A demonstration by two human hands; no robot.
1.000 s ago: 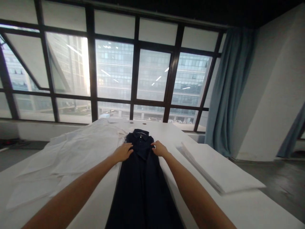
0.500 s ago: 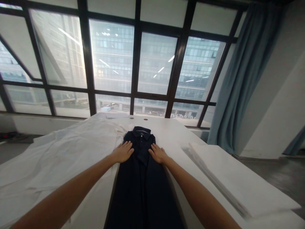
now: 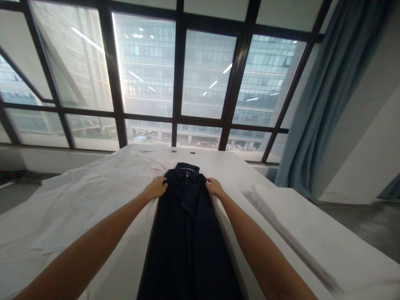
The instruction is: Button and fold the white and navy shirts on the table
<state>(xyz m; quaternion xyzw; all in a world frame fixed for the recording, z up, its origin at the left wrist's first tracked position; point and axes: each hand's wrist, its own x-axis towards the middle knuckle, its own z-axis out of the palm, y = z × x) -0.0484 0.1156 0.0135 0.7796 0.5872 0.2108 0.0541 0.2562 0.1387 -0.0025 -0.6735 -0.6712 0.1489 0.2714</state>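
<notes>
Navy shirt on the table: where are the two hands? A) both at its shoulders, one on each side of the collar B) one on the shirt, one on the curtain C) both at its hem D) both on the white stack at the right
A: the left hand and right hand sit at the shoulder edges of the navy shirt, either side of its collar.

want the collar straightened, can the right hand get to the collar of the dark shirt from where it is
Probably yes. The right hand rests on the shoulder edge of the dark shirt, just beside the collar, and nothing lies between them; the left hand stays on the opposite shoulder.
</notes>
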